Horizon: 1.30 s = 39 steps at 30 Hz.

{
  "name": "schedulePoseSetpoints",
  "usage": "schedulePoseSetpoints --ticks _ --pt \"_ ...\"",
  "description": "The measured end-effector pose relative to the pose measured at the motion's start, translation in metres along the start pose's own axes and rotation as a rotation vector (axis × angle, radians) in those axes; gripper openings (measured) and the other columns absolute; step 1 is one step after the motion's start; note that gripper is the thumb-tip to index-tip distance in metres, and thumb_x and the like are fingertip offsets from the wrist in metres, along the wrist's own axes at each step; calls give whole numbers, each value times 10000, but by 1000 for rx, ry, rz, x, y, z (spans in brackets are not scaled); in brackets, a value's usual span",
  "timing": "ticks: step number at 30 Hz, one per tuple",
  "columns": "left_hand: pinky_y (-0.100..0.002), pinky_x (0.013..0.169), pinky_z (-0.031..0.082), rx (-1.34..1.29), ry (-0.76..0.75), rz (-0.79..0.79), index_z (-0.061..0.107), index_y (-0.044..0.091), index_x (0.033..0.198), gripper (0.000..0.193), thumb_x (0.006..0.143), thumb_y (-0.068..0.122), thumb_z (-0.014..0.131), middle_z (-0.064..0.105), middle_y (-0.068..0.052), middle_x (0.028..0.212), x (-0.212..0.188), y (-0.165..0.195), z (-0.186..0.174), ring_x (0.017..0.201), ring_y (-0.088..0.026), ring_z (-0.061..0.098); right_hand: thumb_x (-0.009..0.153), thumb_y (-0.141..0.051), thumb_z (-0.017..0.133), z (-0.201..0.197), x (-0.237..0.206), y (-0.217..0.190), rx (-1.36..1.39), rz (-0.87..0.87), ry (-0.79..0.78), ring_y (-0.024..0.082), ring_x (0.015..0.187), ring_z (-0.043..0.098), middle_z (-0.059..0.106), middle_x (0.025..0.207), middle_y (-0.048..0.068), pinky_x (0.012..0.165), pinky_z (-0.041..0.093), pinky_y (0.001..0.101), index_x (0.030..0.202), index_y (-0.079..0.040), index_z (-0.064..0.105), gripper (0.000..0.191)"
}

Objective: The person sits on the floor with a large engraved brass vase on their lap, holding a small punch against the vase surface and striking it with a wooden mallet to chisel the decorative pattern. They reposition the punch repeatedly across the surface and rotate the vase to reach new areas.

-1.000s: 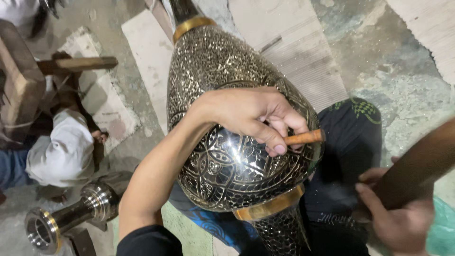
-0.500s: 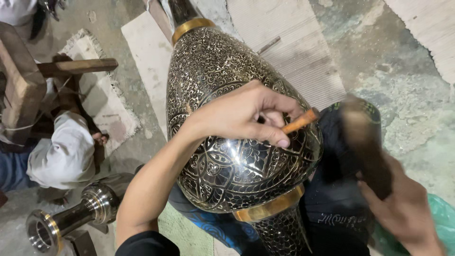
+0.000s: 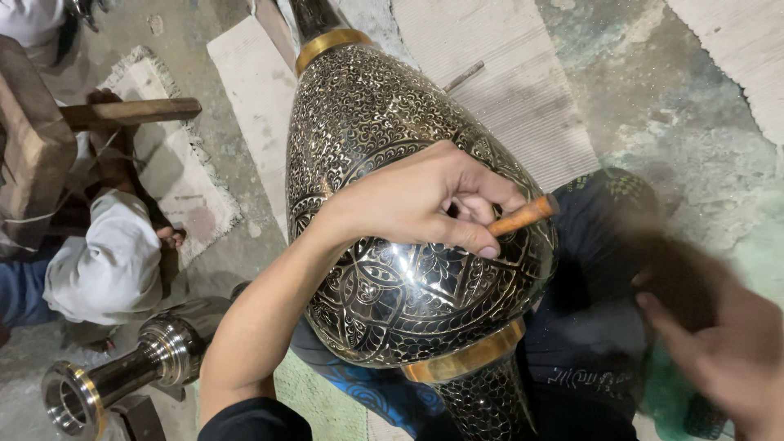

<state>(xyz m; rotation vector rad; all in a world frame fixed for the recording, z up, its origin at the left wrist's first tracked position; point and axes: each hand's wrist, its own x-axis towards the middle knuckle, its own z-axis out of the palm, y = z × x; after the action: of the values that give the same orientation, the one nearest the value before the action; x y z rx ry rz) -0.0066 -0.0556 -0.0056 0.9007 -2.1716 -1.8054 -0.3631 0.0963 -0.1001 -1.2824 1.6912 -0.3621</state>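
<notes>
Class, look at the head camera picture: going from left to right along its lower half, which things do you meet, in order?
Polished metal pipe fitting → person's left hand on the engraved metal vase → wooden-handled chisel → right hand, blurred, gripping a dark mallet.

The engraved vase (image 3: 392, 245) fills the middle; bare floor (image 3: 653, 98) lies open to its right.
</notes>
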Motion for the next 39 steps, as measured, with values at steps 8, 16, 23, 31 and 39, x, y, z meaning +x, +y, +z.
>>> schedulePoseSetpoints --ticks 8,16,23,31,39 --pt "-249 715 592 -101 -140 45 738 77 1157 340 856 192 848 819 -16 909 11 -3 -4 797 -52 787 670 41 796 13 -7 -8 -213 -148 70 202 879 755 742 976 140 809 580 341 1421 -16 639 769" --pt "-251 708 579 -139 -249 59 731 56 1165 354 857 188 843 825 -39 946 15 -4 -7 792 -52 785 855 21 780 33 -19 -1 60 -209 180 164 919 723 744 1002 118 884 567 332 1288 21 592 472" --pt "-274 618 545 -153 -345 31 744 83 1169 361 850 230 828 832 -32 889 18 -6 -8 717 -69 773 719 125 746 38 -28 -19 -122 -64 134 197 715 735 743 953 138 731 579 340 1385 3 621 689" --pt "-284 694 587 -144 -408 114 736 70 1150 287 912 221 791 829 -18 877 18 -7 -11 775 -77 787 837 -36 772 44 -35 -21 -19 -297 337 278 868 723 724 970 189 817 555 345 1109 -16 660 295" --pt "-247 679 605 -89 -263 100 729 48 1143 281 921 210 789 821 -43 924 14 -6 -7 795 -88 808 711 -86 805 39 -28 -3 -252 -43 104 302 881 746 745 971 152 768 573 385 1380 -157 629 696"
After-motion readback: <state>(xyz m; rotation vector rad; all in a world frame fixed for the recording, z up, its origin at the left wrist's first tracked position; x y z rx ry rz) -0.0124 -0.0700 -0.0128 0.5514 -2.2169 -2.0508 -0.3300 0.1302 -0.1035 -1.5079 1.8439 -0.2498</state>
